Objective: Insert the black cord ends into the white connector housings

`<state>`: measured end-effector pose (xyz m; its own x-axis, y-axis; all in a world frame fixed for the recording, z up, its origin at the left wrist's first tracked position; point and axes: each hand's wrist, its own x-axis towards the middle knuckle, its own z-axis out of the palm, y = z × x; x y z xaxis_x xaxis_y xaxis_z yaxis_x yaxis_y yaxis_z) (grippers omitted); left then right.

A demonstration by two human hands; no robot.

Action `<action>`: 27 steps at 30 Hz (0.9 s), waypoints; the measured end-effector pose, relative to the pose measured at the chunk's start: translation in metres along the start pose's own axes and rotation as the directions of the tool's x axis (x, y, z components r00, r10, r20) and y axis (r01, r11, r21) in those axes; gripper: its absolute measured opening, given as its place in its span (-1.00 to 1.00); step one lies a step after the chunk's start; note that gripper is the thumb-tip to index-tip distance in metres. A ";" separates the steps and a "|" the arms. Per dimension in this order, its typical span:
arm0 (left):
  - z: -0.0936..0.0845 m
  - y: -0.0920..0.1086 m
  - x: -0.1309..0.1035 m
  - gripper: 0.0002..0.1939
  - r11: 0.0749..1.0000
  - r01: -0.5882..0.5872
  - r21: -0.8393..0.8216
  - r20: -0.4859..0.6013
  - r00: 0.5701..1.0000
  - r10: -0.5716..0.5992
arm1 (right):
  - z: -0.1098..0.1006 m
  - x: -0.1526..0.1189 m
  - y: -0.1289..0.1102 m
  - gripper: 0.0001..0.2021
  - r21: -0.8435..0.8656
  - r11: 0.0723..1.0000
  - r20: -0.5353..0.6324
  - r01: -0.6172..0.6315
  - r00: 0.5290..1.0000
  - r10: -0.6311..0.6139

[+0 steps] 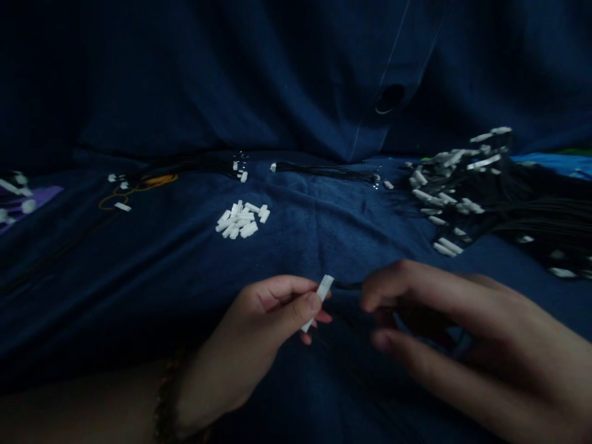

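My left hand [259, 333] pinches a small white plastic connector [318, 303] between thumb and fingers, its slotted end tilted up to the right. From beside the connector a thin black wire [348, 286] runs towards my right hand [444, 327]. That hand is curved and slightly blurred, with thumb and forefinger apart. The wire passes behind its fingertips, and I see no firm grip on it. Beyond my left hand lies a small pile of loose white connectors [240, 219] on the dark blue cloth [314, 240].
A large bundle of black wires with white connectors [448, 185] lies at the right. Shorter wire bundles [324, 171] stretch along the back, beside an orange rubber band [160, 180]. More white connectors [18, 194] rest on something purple at the far left.
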<state>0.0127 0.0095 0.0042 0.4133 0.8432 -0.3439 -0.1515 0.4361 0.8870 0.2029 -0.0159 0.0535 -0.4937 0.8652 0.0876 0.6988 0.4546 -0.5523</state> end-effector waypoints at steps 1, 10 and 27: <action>0.000 0.000 0.000 -0.88 1.000 0.001 0.001 -0.005 1.000 -0.001 | -0.002 -0.002 -0.001 -0.77 -0.011 1.000 0.017 -0.003 1.000 0.003; 0.001 0.001 -0.001 -0.88 1.000 -0.011 -0.014 -0.048 0.999 0.010 | 0.017 -0.016 0.009 -0.82 -0.428 0.878 0.011 0.213 0.973 -0.230; 0.000 -0.001 -0.001 -0.90 0.997 -0.010 0.076 -0.010 1.000 0.011 | 0.037 -0.008 -0.008 -0.77 -0.169 0.985 -0.122 0.043 0.990 -0.065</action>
<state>0.0128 0.0084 0.0041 0.4028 0.8510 -0.3370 -0.0874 0.4022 0.9114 0.1822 -0.0339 0.0264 -0.4709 0.8533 0.2237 0.7542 0.5210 -0.3997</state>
